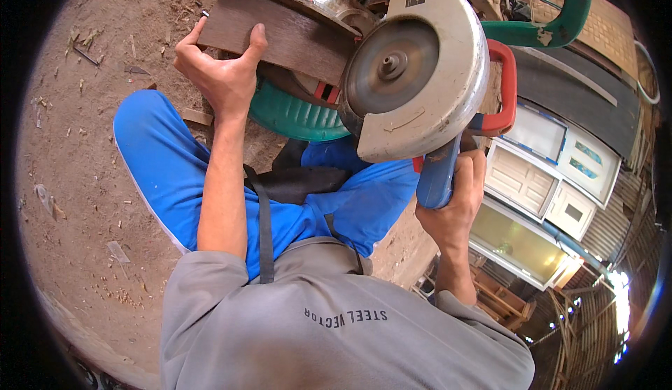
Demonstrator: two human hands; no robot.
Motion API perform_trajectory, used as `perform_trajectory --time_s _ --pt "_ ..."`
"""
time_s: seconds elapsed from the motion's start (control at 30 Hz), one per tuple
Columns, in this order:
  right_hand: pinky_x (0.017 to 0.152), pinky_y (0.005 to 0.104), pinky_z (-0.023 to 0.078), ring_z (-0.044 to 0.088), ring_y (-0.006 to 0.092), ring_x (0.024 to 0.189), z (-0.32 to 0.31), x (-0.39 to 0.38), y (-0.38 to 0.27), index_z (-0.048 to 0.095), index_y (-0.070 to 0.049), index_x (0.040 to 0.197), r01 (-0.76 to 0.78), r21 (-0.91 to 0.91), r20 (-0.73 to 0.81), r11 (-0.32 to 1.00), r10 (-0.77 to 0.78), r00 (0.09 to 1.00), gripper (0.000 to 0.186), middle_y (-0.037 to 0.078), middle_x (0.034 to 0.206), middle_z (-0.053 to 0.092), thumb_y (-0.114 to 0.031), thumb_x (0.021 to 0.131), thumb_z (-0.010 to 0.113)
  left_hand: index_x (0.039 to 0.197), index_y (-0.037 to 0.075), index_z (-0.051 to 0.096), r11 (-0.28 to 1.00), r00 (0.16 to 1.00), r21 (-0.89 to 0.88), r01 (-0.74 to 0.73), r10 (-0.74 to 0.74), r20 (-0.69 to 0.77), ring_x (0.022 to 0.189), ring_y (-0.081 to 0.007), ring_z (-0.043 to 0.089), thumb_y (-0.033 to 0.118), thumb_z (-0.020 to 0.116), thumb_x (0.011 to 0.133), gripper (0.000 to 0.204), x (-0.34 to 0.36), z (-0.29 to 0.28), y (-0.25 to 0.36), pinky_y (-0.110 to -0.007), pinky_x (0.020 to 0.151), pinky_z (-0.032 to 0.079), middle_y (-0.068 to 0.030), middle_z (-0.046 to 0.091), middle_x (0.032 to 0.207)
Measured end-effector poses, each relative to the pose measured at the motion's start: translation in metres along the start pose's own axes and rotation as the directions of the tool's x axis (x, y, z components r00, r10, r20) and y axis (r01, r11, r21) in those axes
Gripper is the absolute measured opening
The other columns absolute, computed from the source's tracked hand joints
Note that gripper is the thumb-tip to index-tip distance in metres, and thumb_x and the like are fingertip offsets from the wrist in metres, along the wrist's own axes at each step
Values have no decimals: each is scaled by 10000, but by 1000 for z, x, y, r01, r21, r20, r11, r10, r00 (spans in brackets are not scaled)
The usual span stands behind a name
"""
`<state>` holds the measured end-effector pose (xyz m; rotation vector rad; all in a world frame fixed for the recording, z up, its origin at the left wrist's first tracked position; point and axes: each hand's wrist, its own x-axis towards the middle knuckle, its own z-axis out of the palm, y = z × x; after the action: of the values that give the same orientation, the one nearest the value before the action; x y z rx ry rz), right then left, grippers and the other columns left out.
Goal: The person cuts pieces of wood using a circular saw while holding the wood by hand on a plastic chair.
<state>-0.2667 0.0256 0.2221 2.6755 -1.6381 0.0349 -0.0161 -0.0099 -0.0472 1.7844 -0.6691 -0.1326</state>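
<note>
My left hand [217,68] grips a dark brown board [280,33] at its left end, thumb on its face and fingers round the edge. The board reaches to the guard of a mitre saw [428,121], whose round blade [383,68] looks blurred, as if spinning. My right hand [455,190] is closed round the saw's blue handle [437,173], below a red carrying handle [505,86]. A green ribbed plastic piece [294,114] shows under the saw, and a green frame [560,33] rises behind it.
I sit low, legs bent, on dirt ground [77,145] scattered with chips and scraps. To the right stand white door and cabinet panels [521,176], a dark sheet [574,89], wooden planks [602,54] and corrugated metal sheeting [588,299].
</note>
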Motion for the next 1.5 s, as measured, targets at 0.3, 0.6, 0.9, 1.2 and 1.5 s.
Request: perform_trajectory --time_s 0.3,0.6,0.9,1.2,1.5 --pt "723 479 464 543 382 849 3 0 -2 563 -10 928 0 6 -14 1000 0 1000 388 162 921 501 24 604 774 1305 -5 502 999 1000 33 -15 15 4 1141 -295 504 511 913 776 845 -1 0 -2 -455 951 471 -168 472 1178" --pt "713 488 456 538 383 844 6 -2 -2 567 -14 911 2 -17 -30 1000 -3 1000 334 166 914 508 3 647 771 1306 -21 505 999 1000 46 -12 11 10 1137 -290 523 494 918 775 847 -1 0 -4 -447 961 481 -178 481 1179" --pt "709 488 447 535 377 830 20 -5 -5 600 -28 905 23 -17 -55 1000 -24 998 275 169 910 525 -13 676 751 1306 -17 512 999 999 16 40 -40 15 1171 -301 509 473 929 759 845 0 -2 3 -453 1005 456 -177 486 1217" --pt "677 489 426 523 380 811 33 -12 -7 563 -18 869 -6 -7 -84 1000 5 996 281 171 897 520 -42 690 778 1330 -1 513 993 994 -46 110 -110 7 1177 -320 521 397 944 755 821 1 0 10 -449 1027 447 -178 491 1255" --pt "635 463 413 511 363 755 37 -8 -7 565 -27 840 46 -33 -160 998 -50 986 266 156 863 518 -69 727 802 1344 -10 500 991 989 -2 134 -133 60 1182 -312 521 407 927 779 822 2 -4 13 -450 1018 455 -184 501 1253"
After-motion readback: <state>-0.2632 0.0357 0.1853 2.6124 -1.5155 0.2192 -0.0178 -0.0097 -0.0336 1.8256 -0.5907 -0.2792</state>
